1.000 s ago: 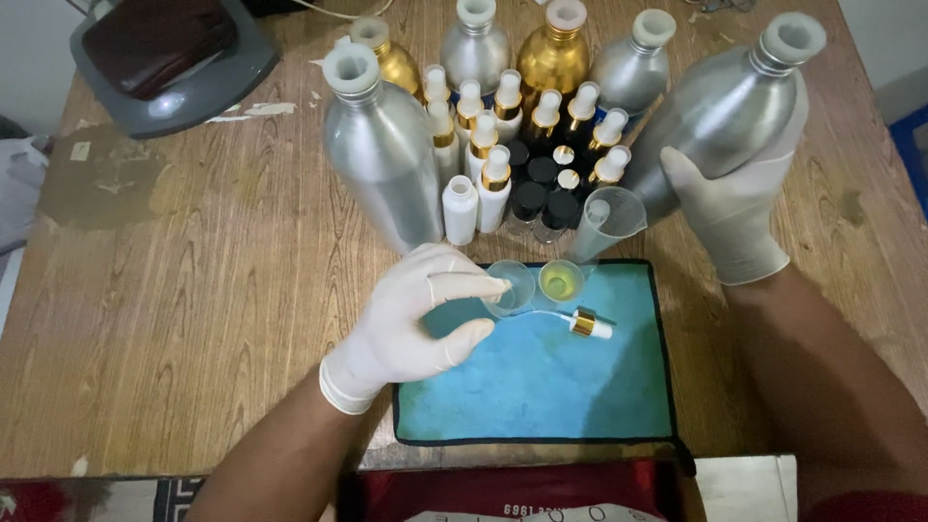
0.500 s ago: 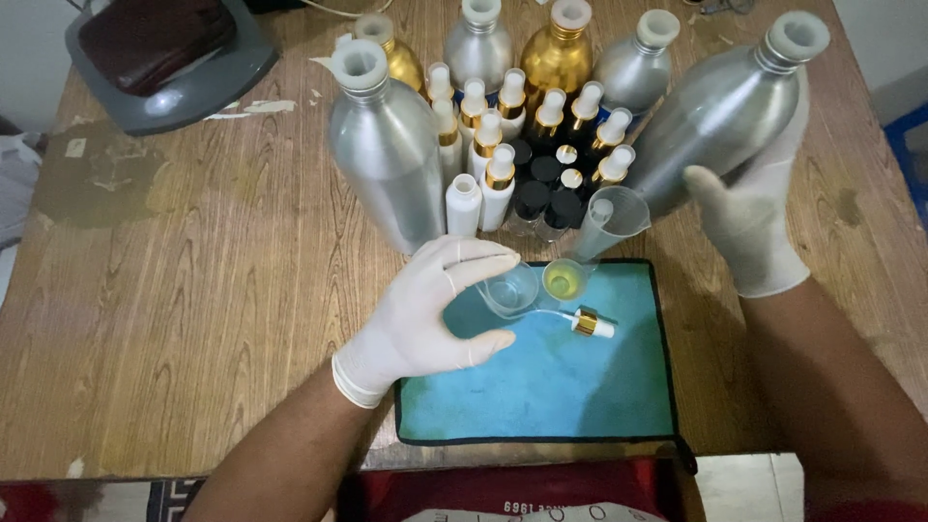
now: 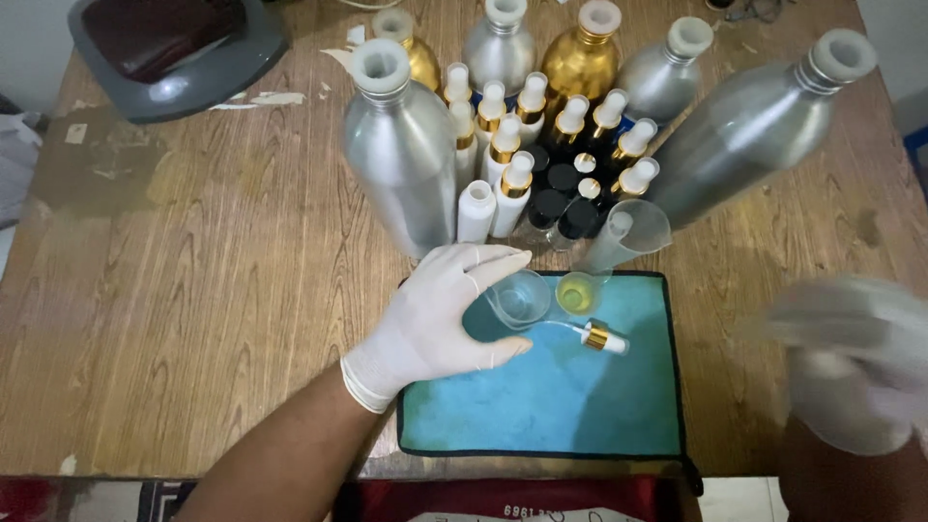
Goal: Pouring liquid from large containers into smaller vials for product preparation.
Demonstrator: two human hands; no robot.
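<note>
My left hand (image 3: pixel 435 319), in a white glove, grips a small clear glass cup (image 3: pixel 519 298) between thumb and forefinger at the back edge of a teal mat (image 3: pixel 570 396). Right beside that cup stands a second small cup with yellow liquid (image 3: pixel 578 293). A dropper with a gold collar (image 3: pixel 601 337) lies on the mat just in front of them. My right hand (image 3: pixel 851 362), also gloved, is blurred by motion at the right edge, off the mat, and holds nothing. It is well clear of the tall silver bottle (image 3: pixel 749 130) leaning at the back right.
Behind the mat stand a clear plastic measuring cup (image 3: pixel 630 237), another big silver bottle (image 3: pixel 401 159), white spray bottles (image 3: pixel 503 184), black-capped vials (image 3: pixel 561 198) and gold bottles (image 3: pixel 580 63). A grey device (image 3: pixel 174 48) sits at the wooden table's far left corner.
My right hand has let go of the tall silver bottle at the right and dropped back toward me. My left hand keeps its grip on the clear cup.
</note>
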